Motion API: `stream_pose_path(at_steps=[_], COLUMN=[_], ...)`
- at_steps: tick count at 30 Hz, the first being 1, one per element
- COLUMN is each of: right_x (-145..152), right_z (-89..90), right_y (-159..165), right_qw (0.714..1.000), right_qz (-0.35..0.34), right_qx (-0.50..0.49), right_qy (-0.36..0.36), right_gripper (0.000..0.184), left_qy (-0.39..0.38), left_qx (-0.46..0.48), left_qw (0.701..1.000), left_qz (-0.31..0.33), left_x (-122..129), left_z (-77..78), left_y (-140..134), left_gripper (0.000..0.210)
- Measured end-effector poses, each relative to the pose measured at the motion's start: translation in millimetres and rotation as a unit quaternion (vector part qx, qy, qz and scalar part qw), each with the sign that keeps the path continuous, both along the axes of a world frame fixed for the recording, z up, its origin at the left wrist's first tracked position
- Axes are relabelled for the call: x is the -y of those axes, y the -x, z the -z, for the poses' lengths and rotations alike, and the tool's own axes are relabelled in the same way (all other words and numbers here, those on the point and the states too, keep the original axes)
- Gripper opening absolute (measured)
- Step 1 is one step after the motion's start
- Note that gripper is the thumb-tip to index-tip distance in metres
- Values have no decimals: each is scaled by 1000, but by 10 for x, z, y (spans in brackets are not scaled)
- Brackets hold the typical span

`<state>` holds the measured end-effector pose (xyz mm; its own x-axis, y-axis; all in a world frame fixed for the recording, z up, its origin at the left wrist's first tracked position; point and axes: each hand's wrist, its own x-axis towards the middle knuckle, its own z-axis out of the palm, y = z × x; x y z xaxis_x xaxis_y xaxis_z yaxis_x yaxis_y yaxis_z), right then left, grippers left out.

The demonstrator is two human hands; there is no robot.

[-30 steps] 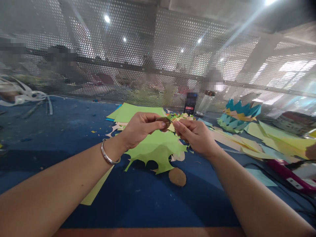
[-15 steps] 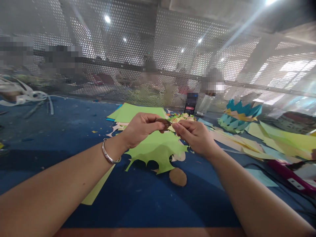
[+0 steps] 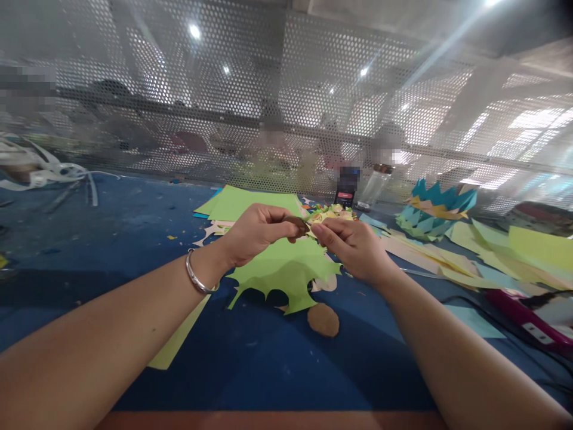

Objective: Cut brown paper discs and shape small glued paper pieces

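My left hand (image 3: pixel 262 234) is closed in a pinch on a small brown paper piece (image 3: pixel 301 223), mostly covered by the fingers. Close by, my right hand (image 3: pixel 351 246) pinches at the piece's right end; whether it grips the paper or something tiny is hidden. Below both hands lies a light green paper sheet (image 3: pixel 273 272) with rounded bites cut from its edge. A brown paper oval (image 3: pixel 323 320) rests on the table in front of it. Behind the fingers is a pile of small paper scraps (image 3: pixel 333 212).
Green sheets (image 3: pixel 255 205) are stacked behind my left hand. A phone (image 3: pixel 346 188) and a clear bottle (image 3: pixel 375 188) stand at the back. To the right are a zigzag paper crown (image 3: pixel 436 209), loose papers (image 3: pixel 425 254) and a magenta power strip (image 3: pixel 532 325). White ribbons (image 3: pixel 58 170) lie left.
Both hands stay almost in place; the brown piece between them has tilted slightly. At the far right, the yellow paper has shifted.
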<state>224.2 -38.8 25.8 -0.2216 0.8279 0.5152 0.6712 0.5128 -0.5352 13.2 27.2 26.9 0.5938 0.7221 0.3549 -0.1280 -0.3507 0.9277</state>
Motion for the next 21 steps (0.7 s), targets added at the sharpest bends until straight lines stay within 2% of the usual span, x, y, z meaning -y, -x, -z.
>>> stream_pose_path(at_steps=[15, 19, 21], right_x=[-17, -36, -47], right_z=[10, 14, 21], right_y=[9, -10, -28], right_qw=[1000, 998, 997], right_qz=[18, 40, 51], right_qx=[-12, -40, -58], right_qy=[-7, -20, -24], right_gripper=[57, 57, 57], left_qy=[-11, 3, 21], left_qx=[-64, -98, -123], left_qw=[998, 993, 987], left_qz=[3, 63, 105], left_x=[30, 43, 73], left_z=[-46, -62, -61], left_y=[2, 17, 8], left_gripper=[10, 7, 14])
